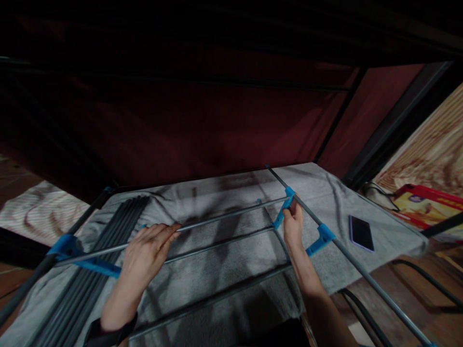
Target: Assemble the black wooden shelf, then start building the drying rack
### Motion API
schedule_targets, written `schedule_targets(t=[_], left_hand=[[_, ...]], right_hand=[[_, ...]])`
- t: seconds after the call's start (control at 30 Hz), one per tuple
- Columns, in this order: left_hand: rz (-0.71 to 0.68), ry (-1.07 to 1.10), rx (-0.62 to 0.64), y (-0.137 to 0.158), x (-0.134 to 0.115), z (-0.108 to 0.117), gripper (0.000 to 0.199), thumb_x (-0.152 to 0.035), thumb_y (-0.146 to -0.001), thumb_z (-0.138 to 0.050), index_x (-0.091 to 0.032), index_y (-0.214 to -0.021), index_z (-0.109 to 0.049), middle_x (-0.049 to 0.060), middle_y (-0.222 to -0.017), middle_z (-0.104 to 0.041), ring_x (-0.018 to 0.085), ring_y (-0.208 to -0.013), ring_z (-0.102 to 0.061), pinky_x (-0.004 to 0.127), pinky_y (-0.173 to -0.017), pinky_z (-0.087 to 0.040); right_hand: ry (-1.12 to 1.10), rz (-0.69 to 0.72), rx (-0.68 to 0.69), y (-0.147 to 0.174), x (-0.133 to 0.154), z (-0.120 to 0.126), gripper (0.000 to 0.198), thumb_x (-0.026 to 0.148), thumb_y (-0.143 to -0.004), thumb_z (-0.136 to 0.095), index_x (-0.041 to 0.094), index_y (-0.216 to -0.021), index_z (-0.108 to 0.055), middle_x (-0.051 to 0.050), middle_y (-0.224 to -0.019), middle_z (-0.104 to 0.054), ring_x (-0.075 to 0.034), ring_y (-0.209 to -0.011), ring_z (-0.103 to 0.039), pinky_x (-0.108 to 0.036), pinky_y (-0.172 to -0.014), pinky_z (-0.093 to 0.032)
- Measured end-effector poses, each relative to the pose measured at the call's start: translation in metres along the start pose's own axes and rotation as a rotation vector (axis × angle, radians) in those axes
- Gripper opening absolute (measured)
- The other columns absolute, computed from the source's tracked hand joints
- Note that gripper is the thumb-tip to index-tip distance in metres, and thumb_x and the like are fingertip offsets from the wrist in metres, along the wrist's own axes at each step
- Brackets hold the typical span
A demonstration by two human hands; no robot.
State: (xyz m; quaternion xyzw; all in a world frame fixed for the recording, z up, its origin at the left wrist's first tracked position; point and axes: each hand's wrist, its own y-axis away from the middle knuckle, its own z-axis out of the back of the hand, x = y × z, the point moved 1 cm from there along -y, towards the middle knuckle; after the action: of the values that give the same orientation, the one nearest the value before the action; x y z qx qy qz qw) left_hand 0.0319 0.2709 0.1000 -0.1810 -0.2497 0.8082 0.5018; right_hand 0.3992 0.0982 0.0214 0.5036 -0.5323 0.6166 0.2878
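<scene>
A frame of grey metal tubes and blue plastic connectors spans the view in front of me. My left hand (148,250) is wrapped over a long grey crossbar (224,214), left of its middle. At the bar's right end, my right hand (293,224) grips a blue connector (284,209), which joins the bar to a slanting side tube (307,210). A second blue connector (321,238) sits lower on that tube. On the left, another blue connector (67,246) holds the crossbar to the left side tube (25,282). My right fingertips are partly hidden.
Several loose grey tubes (90,270) lie bundled at the left on a grey blanket (231,250). A phone (361,233) rests on the blanket's right side. Farther right are a red and yellow box (427,207) and a dark curved chair tube (430,277). A dark red panel (217,130) stands behind.
</scene>
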Motion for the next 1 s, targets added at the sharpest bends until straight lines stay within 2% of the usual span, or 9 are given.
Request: schedule_targets(t=[0.17,0.3,0.43,0.5,0.6,0.7,0.87,0.93,1.0], left_hand=[[0.041,-0.013,0.027,-0.003,-0.002,-0.001,0.04,-0.043,-0.1,-0.039,-0.021,-0.109,-0.071,0.006,-0.09,-0.072,0.022,-0.085,-0.065,0.034,-0.076,-0.044],[0.13,-0.028,0.071,-0.003,-0.02,0.005,0.036,-0.038,-0.101,-0.04,-0.019,-0.109,-0.07,0.007,-0.092,-0.071,0.023,-0.088,-0.063,0.036,-0.08,-0.043],[0.234,0.004,0.13,-0.003,-0.035,0.009,0.03,-0.033,-0.101,-0.043,-0.02,-0.11,-0.068,0.006,-0.098,-0.07,0.02,-0.092,-0.063,0.036,-0.087,-0.042],[0.257,-0.002,0.141,-0.002,-0.039,0.01,0.028,-0.032,-0.101,-0.045,-0.02,-0.111,-0.067,0.005,-0.097,-0.069,0.02,-0.091,-0.062,0.036,-0.086,-0.042],[0.262,-0.011,0.146,0.001,-0.042,0.013,0.026,-0.035,-0.098,-0.052,-0.02,-0.113,-0.066,0.005,-0.097,-0.069,0.021,-0.091,-0.062,0.036,-0.084,-0.042],[0.256,-0.004,0.124,0.001,-0.044,0.015,0.026,-0.036,-0.098,-0.051,-0.02,-0.112,-0.066,0.005,-0.097,-0.069,0.021,-0.093,-0.062,0.036,-0.085,-0.041],[0.257,-0.005,0.099,-0.002,-0.045,0.015,0.027,-0.037,-0.099,-0.049,-0.02,-0.11,-0.067,0.005,-0.097,-0.069,0.019,-0.091,-0.062,0.034,-0.083,-0.04],[0.263,0.003,0.103,-0.002,-0.044,0.015,0.028,-0.038,-0.099,-0.048,-0.021,-0.11,-0.067,0.005,-0.098,-0.069,0.019,-0.09,-0.061,0.034,-0.083,-0.04],[0.266,0.015,0.109,-0.002,-0.044,0.016,0.029,-0.039,-0.1,-0.047,-0.021,-0.111,-0.067,0.005,-0.099,-0.069,0.019,-0.089,-0.061,0.033,-0.083,-0.04]], right_hand=[[-0.003,-0.001,0.007,-0.002,0.0,-0.001,0.063,0.031,-0.076,-0.054,0.026,-0.139,-0.051,-0.006,-0.139,-0.057,-0.023,-0.13,-0.05,-0.042,-0.114,-0.033],[0.027,0.038,0.038,0.003,-0.005,0.007,0.064,0.031,-0.078,-0.056,0.025,-0.14,-0.047,-0.008,-0.137,-0.056,-0.026,-0.129,-0.049,-0.047,-0.114,-0.032],[0.159,0.151,-0.071,0.018,-0.019,0.016,0.069,0.028,-0.076,-0.067,0.022,-0.14,-0.043,-0.012,-0.138,-0.048,-0.029,-0.127,-0.047,-0.053,-0.108,-0.037],[0.201,0.257,-0.088,0.031,-0.019,0.017,0.066,0.025,-0.078,-0.067,0.02,-0.139,-0.044,-0.015,-0.137,-0.046,-0.032,-0.126,-0.047,-0.055,-0.103,-0.04],[0.359,0.578,0.039,0.049,-0.001,0.01,0.046,0.023,-0.083,-0.063,0.016,-0.128,-0.056,-0.017,-0.123,-0.057,-0.035,-0.123,-0.049,-0.058,-0.101,-0.039],[0.443,0.836,0.205,0.057,0.026,-0.007,0.04,0.021,-0.088,-0.058,0.016,-0.127,-0.059,-0.018,-0.121,-0.061,-0.034,-0.119,-0.054,-0.057,-0.101,-0.041],[0.548,1.069,0.443,0.057,0.055,-0.042,0.044,0.022,-0.094,-0.052,0.022,-0.138,-0.051,-0.012,-0.125,-0.063,-0.029,-0.118,-0.057,-0.057,-0.11,-0.033],[0.572,1.143,0.538,0.056,0.058,-0.053,0.043,0.022,-0.096,-0.05,0.023,-0.139,-0.05,-0.009,-0.12,-0.066,-0.025,-0.111,-0.06,-0.055,-0.113,-0.028],[0.584,1.19,0.61,0.054,0.06,-0.06,0.042,0.021,-0.097,-0.049,0.024,-0.138,-0.052,-0.007,-0.112,-0.069,-0.022,-0.104,-0.062,-0.05,-0.113,-0.029]])
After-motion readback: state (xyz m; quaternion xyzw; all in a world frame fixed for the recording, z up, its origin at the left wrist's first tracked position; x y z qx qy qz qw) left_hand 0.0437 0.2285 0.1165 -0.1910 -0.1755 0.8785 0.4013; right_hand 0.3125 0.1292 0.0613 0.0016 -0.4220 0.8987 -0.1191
